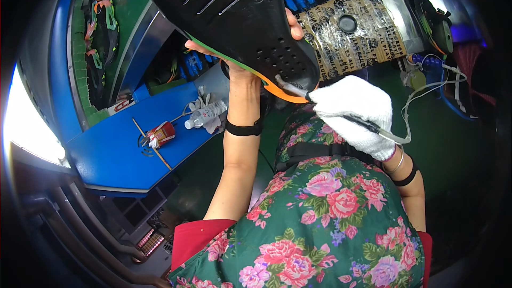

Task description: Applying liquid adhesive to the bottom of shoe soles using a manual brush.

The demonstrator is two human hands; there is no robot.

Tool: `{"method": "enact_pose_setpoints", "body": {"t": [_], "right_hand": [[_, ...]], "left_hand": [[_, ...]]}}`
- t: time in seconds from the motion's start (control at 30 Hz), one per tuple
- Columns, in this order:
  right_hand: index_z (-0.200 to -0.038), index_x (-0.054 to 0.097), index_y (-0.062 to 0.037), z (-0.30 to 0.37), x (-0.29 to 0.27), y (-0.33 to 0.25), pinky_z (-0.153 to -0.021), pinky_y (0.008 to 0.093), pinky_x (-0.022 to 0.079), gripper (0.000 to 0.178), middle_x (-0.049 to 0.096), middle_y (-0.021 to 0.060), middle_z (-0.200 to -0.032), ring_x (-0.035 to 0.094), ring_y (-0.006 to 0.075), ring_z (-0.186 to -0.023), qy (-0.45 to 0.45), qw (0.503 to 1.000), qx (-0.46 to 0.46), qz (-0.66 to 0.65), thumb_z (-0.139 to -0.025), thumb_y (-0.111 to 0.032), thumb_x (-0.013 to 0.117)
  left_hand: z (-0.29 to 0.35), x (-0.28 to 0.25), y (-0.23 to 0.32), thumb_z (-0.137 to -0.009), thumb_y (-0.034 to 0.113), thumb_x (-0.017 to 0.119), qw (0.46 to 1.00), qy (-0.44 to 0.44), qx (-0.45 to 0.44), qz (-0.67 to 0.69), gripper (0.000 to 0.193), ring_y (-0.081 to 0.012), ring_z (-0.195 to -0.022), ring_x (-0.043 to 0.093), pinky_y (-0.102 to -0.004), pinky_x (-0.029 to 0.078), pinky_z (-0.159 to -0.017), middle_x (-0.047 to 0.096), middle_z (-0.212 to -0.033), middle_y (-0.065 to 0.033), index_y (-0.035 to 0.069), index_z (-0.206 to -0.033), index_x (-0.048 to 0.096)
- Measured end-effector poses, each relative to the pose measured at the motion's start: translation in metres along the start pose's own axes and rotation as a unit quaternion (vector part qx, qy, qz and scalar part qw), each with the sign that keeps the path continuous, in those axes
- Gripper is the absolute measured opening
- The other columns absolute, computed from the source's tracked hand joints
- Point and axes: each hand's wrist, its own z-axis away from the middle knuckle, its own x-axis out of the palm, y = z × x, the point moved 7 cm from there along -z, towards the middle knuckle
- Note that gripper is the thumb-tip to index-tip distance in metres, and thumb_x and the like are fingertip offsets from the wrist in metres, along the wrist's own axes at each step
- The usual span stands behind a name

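My bare left hand (pixel 240 69) grips a large black shoe sole (pixel 232 18) from underneath, its fingertips showing at both edges. The sole has slots in the wide end, small holes toward the heel, and a green and orange rim. In a white knitted glove, my right hand (pixel 354 112) is closed around a slim brush (pixel 293 89). The brush's pale tip lies on the heel end, beside the orange rim. A thin clear tube (pixel 396 137) trails from the back of this hand toward the right. Most of my left fingers are hidden behind the sole.
On a blue shelf (pixel 117 160) at left are a plastic bottle (pixel 209 113), pale gloves (pixel 213 125) and a small red box (pixel 161 134) by a thin stick. A tape-covered board (pixel 325 42) carries a black round lid (pixel 347 23). Shoes stand along the far side; one shoe (pixel 429 18) is at right.
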Motion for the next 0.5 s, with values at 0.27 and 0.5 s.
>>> {"method": "enact_pose_setpoints", "body": {"t": [0.27,0.5], "right_hand": [[-0.092,0.078,-0.0032,-0.002,-0.015,0.013,-0.077,0.0362,0.059,0.017,0.078,0.0155,-0.096,0.076,0.0253,-0.086,0.036,0.987,0.065,-0.142,-0.077,0.006,0.080],[-0.105,0.080,-0.0076,0.001,0.001,0.006,-0.075,0.0349,0.059,0.028,0.079,0.0095,-0.103,0.074,0.0255,-0.087,-0.088,0.990,-0.031,-0.109,-0.078,-0.002,0.082]], "left_hand": [[-0.003,0.000,-0.005,-0.048,0.111,0.040,0.999,-0.032,0.000,0.035,0.149,-0.0410,-0.094,0.072,-0.0511,0.061,-0.083,0.068,-0.113,-0.0300,-0.007,-0.139,0.050],[-0.008,0.038,-0.019,-0.054,0.105,0.056,0.979,-0.027,-0.141,0.142,0.138,-0.0376,-0.106,0.069,-0.0483,0.057,-0.094,0.064,-0.126,-0.0280,0.001,-0.145,0.050]]}}
